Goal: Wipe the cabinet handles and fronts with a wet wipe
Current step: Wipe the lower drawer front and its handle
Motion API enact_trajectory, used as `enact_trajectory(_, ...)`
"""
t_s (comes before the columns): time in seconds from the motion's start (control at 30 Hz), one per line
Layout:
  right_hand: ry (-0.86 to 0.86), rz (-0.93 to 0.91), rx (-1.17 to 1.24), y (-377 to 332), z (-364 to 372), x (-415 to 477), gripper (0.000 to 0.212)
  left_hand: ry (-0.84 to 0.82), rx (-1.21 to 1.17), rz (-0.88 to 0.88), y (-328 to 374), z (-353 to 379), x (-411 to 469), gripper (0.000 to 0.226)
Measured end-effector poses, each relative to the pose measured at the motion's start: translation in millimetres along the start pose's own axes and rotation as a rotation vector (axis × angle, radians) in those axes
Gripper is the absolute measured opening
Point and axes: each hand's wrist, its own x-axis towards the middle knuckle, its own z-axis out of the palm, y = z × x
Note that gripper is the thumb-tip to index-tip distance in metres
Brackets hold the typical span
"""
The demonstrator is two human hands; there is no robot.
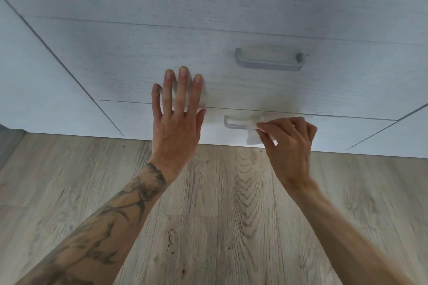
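Observation:
A pale wood-grain cabinet with stacked drawer fronts [139, 58] fills the upper half of the view. The middle drawer carries a grey bar handle [269, 60]. The lowest drawer has a grey handle [234, 122] whose right part is hidden by a white wet wipe [253, 135]. My right hand [289, 143] pinches the wipe around that lower handle. My left hand [178, 118] lies flat with fingers spread against the drawer fronts, to the left of both handles, holding nothing.
A light wood-plank floor [220, 215] runs below the cabinet base. Plain cabinet panels stand at the left [34, 88] and the right [393, 136] of the drawer stack. Both forearms reach up from the bottom of the view.

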Motion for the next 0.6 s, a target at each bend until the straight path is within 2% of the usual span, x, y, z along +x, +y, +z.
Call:
enact_trajectory(0.27,-0.032,0.07,0.14,-44.1,-31.3,26.3,0.013,-0.094,-0.037,0.042,-12.9,-56.0,0.2,0.074)
enact_trajectory(0.6,0.022,-0.112,0.356,-142.8,-70.3,108.8,0.017,-0.062,0.074,-0.073,-89.7,-172.5,28.0,0.06)
